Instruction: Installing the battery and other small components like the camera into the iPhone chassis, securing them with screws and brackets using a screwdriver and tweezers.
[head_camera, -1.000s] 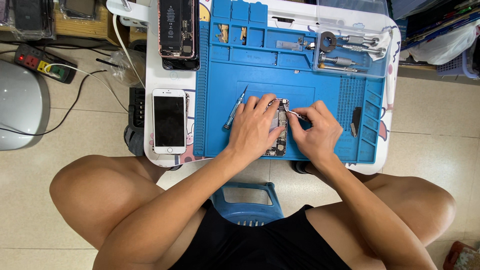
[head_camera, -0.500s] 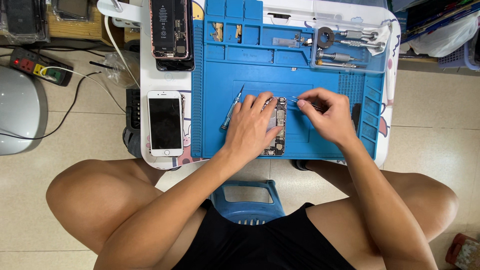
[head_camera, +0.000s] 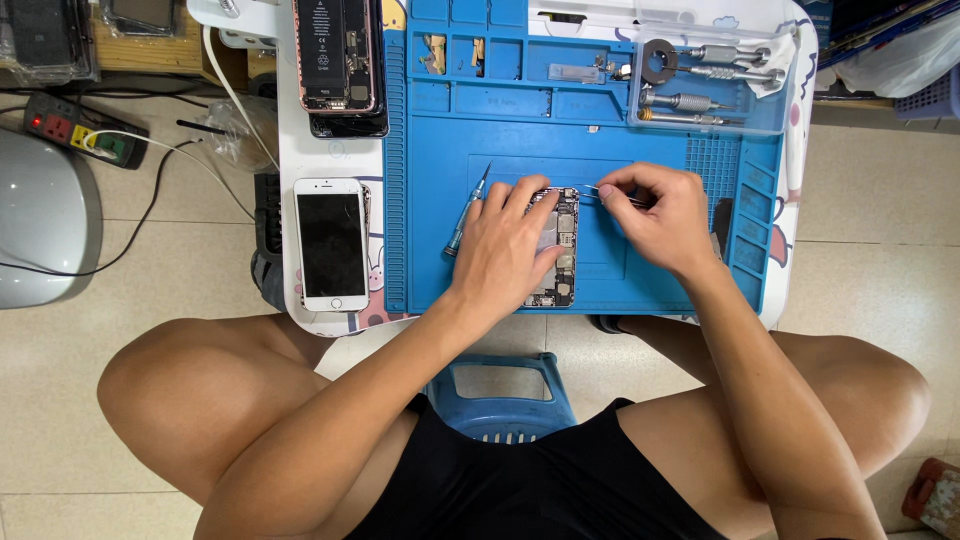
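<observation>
Left hand (head_camera: 510, 245) lies flat on the opened phone (head_camera: 558, 250), fingers spread, pinning it mid blue mat (head_camera: 640, 120). Right hand (head_camera: 660, 215) pinches tweezers (head_camera: 605, 192) at the phone's top edge. Screwdriver (head_camera: 467, 212) lies just left.

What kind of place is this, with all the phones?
Probably a small phone repair spot. An opened phone lies on a blue work mat, a clear tray of screwdrivers sits behind, and another phone waits beside it.
</observation>
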